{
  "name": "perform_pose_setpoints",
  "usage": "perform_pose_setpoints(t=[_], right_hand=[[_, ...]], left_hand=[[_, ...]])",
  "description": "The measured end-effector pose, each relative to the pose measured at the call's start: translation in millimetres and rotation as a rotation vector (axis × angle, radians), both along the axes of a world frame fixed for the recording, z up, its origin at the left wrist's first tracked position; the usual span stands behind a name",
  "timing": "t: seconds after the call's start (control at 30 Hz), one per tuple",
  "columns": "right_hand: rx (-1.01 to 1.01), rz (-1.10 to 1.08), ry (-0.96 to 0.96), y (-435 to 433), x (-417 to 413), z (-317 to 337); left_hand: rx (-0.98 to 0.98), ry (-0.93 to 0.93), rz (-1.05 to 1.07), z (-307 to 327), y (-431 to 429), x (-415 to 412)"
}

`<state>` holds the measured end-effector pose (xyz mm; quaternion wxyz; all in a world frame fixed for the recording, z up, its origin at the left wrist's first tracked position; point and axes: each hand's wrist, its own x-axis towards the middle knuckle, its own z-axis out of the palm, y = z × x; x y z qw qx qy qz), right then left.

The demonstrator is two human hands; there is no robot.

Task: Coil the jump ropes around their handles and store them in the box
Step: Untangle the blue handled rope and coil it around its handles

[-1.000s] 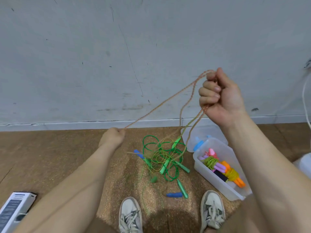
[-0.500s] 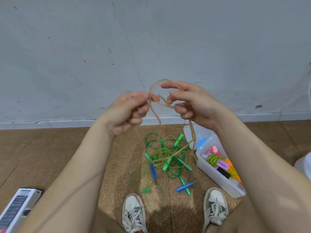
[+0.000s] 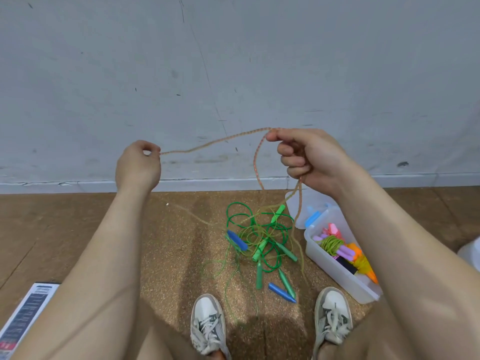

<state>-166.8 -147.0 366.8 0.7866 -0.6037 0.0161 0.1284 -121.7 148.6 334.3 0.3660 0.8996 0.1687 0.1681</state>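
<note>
Orange rope [image 3: 233, 136]: 1 stretch sags slightly between both hands, raised in front of the grey wall.

Left hand [image 3: 137, 165]: pinches the rope between thumb and fingertips.

Right hand [image 3: 309, 157]: pinches the rope at the top, its lower fingers curled round strands that hang down to the floor.

Below the hands: a tangled pile of green ropes [image 3: 259, 237] with green and blue handles.

Box [image 3: 330, 266]: clear plastic, just right of the pile. It holds coiled ropes with pink, purple and orange handles.

2 white shoes [image 3: 207, 326] are near. A printed carton [image 3: 23, 320] lies near left.
</note>
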Motion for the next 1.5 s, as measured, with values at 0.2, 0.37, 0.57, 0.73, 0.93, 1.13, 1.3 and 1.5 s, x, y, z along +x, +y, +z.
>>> perform_pose_setpoints(t=[0.2, 0.37, 0.57, 0.73, 0.93, 1.13, 1.3, 1.5], right_hand=[[-0.154, -0.167, -0.061, -9, 3, 5], [0.081, -0.037, 0.112, -2, 0, 6], [0.432, 0.020, 0.245, 15, 5, 4], [0.564, -0.006, 0.259, 20, 8, 4], [0.491, -0.130, 0.225, 6, 19, -3], [0.396, -0.324, 0.090, -11, 30, -6], [0.309, -0.461, 0.102, -17, 31, -13], [-0.511, -0.014, 0.223, 9, 10, -29]], left_hand=[[0.163, 0.089, -0.189, -2, 5, -6], [0.200, 0.059, -0.219, -26, -1, -5], [0.283, 0.047, -0.677, -19, -74, -33], [-0.441, 0.491, -1.233, -22, -142, -80], [0.133, 0.726, -1.387, -43, -129, -64], [0.406, 0.858, -1.167, -49, -80, -43], [-0.395, 0.859, -1.096, -27, -58, -50], [-1.214, 0.321, -0.930, 31, -74, -56]])
